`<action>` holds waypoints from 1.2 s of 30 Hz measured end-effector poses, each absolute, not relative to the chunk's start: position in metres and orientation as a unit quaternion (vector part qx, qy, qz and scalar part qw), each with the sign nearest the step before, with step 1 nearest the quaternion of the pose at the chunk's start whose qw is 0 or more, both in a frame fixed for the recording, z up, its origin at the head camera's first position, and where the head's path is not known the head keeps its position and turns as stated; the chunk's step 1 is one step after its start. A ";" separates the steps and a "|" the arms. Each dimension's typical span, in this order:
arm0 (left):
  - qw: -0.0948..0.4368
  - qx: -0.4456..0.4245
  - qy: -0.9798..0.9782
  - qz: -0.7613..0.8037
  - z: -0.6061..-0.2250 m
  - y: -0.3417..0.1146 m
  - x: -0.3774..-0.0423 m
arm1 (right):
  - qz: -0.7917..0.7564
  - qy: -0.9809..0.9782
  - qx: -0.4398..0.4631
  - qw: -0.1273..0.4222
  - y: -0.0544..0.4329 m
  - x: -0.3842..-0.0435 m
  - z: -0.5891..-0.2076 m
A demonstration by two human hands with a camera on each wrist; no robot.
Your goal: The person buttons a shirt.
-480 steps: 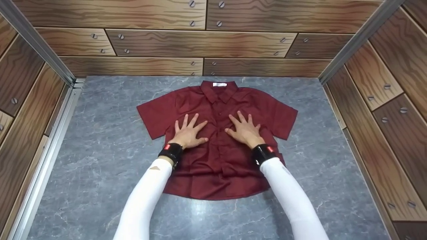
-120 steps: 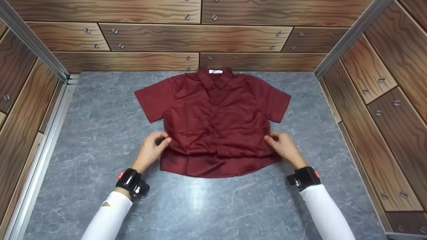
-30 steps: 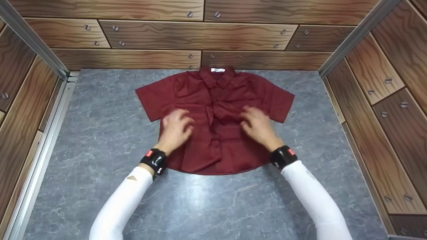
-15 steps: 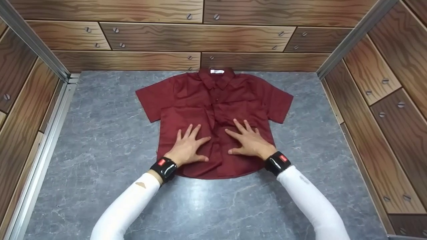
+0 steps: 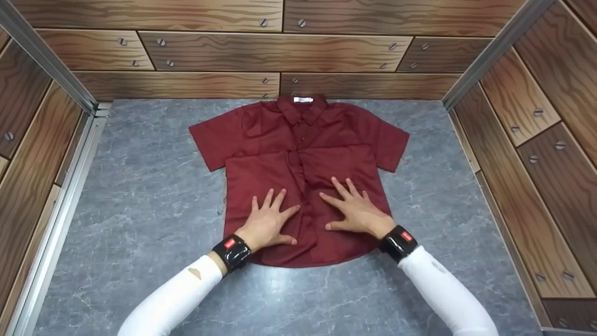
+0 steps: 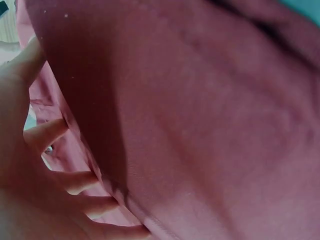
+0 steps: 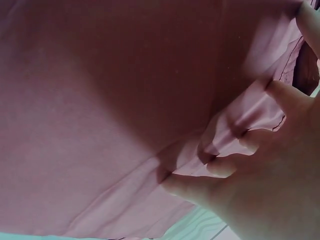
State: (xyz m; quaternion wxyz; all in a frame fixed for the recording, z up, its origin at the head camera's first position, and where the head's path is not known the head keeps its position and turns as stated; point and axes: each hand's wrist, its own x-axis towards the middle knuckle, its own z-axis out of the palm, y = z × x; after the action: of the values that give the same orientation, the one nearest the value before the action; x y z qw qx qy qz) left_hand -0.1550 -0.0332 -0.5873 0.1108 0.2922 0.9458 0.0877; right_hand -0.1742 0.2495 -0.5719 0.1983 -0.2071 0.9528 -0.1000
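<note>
A dark red short-sleeved shirt lies front up, its collar at the far side and its curved hem nearest the person. A crosswise fold runs over the chest, and wrinkles follow the button strip. On the lower front, to the left of the buttons, rests the left hand with fingers spread. The right hand lies likewise on the other side, fingers spread. Both wrist views show fingertips touching the cloth; the left hand and right hand grip nothing there.
The shirt lies on a grey marbled tabletop. Wood-patterned panels stand at the back, left and right. Metal rails line the corners and the left edge.
Earlier, the fingers pinched the shirt's side edges, then let go. Since half a second ago both spread hands have slid towards the person, drawing the lower cloth and hem with them; the collar stays put.
</note>
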 end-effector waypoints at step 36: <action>0.076 0.121 0.955 0.258 -0.586 0.014 -0.195 | -0.103 0.979 -0.177 -0.004 0.188 -0.190 -0.576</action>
State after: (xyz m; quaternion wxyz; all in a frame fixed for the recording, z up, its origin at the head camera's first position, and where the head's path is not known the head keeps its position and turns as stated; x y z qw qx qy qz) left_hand -0.1952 0.0136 -0.5860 0.0758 0.1209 0.9555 0.2584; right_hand -0.1896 0.1879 -0.5755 -0.0044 -0.1769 0.9788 -0.1029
